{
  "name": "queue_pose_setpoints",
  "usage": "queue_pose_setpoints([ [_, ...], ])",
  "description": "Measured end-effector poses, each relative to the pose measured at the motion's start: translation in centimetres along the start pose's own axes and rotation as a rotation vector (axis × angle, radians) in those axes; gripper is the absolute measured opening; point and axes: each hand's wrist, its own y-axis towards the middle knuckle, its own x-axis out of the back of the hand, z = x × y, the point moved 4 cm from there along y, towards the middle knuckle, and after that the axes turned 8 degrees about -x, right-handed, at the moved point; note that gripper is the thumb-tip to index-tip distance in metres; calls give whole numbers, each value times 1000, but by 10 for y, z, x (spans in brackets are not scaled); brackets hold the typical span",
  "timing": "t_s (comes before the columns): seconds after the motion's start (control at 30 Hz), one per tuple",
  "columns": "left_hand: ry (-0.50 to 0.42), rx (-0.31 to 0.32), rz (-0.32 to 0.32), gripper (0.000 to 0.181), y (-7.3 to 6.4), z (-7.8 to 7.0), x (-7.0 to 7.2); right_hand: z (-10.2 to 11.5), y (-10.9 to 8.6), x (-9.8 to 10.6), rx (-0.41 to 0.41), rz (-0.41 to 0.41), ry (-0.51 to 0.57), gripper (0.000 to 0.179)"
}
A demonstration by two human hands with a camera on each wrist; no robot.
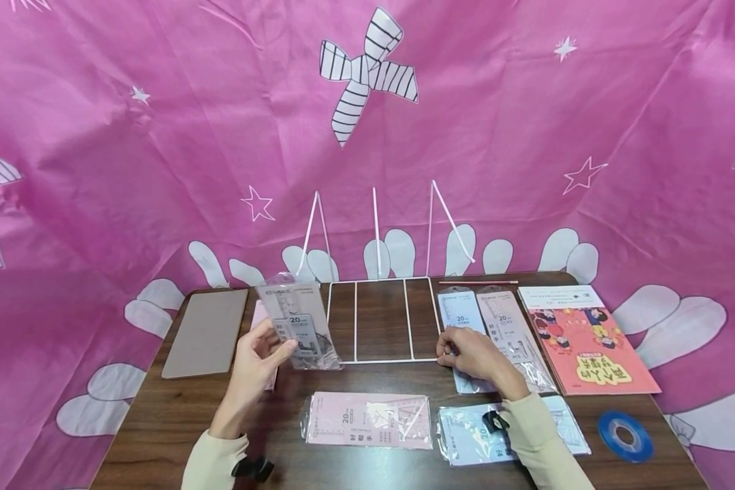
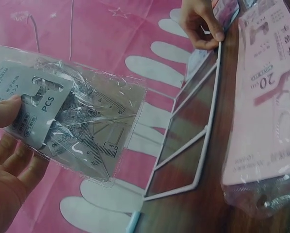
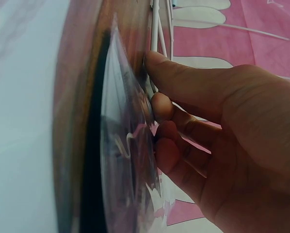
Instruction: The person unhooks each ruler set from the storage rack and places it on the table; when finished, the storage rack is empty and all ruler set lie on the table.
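My left hand [image 1: 258,357] grips a grey ruler set [image 1: 297,323] in a clear plastic packet, thumb in front and fingers behind. In the left wrist view, set squares show through the packet's plastic [image 2: 94,126]. It is held tilted beside the left side of a white wire rack [image 1: 382,361], above the table. My right hand [image 1: 474,350] pinches the rack's near right corner, thumb against fingertips; its fingers [image 3: 167,141] are close to a clear wrapper. Under that hand lies a blue ruler set [image 1: 465,309]. A pink ruler set [image 1: 367,420] lies in front of the rack.
On the right are another pinkish ruler set [image 1: 508,327], a red book [image 1: 588,347] and a blue tape roll [image 1: 626,437]. A blue packet [image 1: 563,422] lies under the right forearm. A beige notebook [image 1: 205,333] sits at left, a pencil [image 1: 478,282] at the back.
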Motion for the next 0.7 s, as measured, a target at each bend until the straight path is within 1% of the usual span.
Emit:
queue_pose_setpoints([
  [0.1,2,-6,-8,38,-4,3,5,0,0,0,-1,4,2,21],
  [0.2,2,-5,-13,36,-8,8,12,1,0,1,2,0,6,22],
  [0.3,0,25,-29,35,-12,18,18,2,0,1,9,-7,15,22],
  [0.37,2,59,-43,37,-15,26,23,1,0,1,11,-9,17,22],
  [0.5,26,152,-63,42,-19,43,33,1,0,0,28,-14,2,23],
  [0.6,47,220,-68,47,-19,54,40,0,1,-1,36,-21,-8,23],
  [0.7,67,275,-69,52,-18,64,45,0,1,-1,34,-21,-2,23],
])
